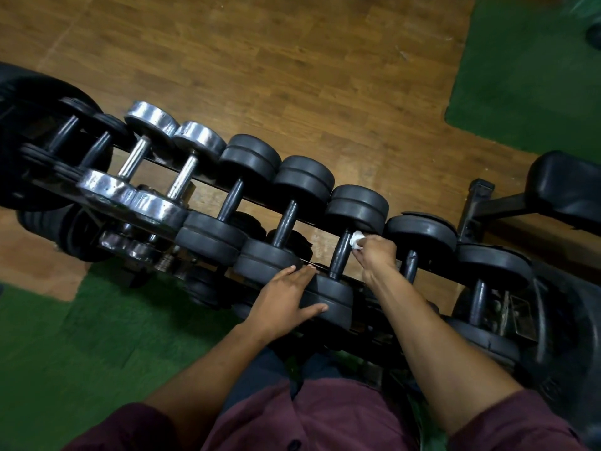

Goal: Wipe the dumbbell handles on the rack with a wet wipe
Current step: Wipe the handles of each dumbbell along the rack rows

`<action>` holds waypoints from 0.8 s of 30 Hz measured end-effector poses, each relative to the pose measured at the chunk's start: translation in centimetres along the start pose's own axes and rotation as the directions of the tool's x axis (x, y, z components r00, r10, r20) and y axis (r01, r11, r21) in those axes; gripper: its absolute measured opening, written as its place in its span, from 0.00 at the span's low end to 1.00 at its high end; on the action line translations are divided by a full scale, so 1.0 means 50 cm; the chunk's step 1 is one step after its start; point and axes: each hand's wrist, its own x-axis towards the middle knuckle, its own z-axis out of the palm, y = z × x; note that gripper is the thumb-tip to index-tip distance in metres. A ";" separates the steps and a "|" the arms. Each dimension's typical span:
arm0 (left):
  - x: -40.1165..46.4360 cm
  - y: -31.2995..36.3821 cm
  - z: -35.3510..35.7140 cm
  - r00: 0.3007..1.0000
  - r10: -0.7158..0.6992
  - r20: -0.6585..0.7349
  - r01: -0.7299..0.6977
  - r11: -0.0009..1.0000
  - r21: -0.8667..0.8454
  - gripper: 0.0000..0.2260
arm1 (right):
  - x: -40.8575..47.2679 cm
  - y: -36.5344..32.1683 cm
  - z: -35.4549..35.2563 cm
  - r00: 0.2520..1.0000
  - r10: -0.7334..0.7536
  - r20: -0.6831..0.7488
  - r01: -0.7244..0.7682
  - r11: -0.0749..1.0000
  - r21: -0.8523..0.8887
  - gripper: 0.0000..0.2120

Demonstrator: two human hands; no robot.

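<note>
From the head camera, a dumbbell rack [208, 185] runs slantwise across the view, from upper left down to lower right, over a wooden floor [292, 60] with green mats [81, 346] at the near left and far right. The top row holds black dumbbells at the far left, then two chrome dumbbells [153, 164], then a line of black rubber ones.

The right hand [374, 253] pinches a crumpled white wet wipe [357, 239] in its curled fingers and presses it against the upper end of a black handle [341, 253] — just below that dumbbell's far weight head [357, 205]. The wipe touches the handle on its right side.

The left hand [286, 299] lies flat with straight fingers on the near weight head [331, 299] of the same dumbbell, thumb spread along its front edge — it holds nothing.

To the right stand two more black dumbbells, their handles [410, 262] bare. A black padded bench [562, 187] shows at the right edge. Lower rack tiers hold further weights, dim and hard to make out. A maroon shirt [309, 415] fills the bottom of the view
</note>
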 end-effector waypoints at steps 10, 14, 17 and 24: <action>-0.002 0.003 -0.005 1.000 0.002 -0.009 -0.002 1.000 -0.006 0.38 | -0.057 0.002 0.018 0.629 -0.562 0.537 0.602 -0.085 -0.794 0.16; -0.005 0.003 -0.013 1.000 0.023 0.009 -0.023 1.000 -0.006 0.38 | -0.090 -0.014 0.055 0.662 -0.334 0.671 0.515 -0.446 -0.731 0.13; -0.004 0.001 -0.020 0.998 0.056 0.025 -0.056 0.998 -0.005 0.38 | -0.090 -0.017 0.073 0.724 -0.116 0.680 0.572 -0.450 -0.686 0.14; -0.006 -0.010 -0.027 0.988 0.150 0.032 -0.150 0.989 0.006 0.37 | -0.091 -0.040 0.040 0.702 0.104 0.705 0.712 -0.114 -0.692 0.12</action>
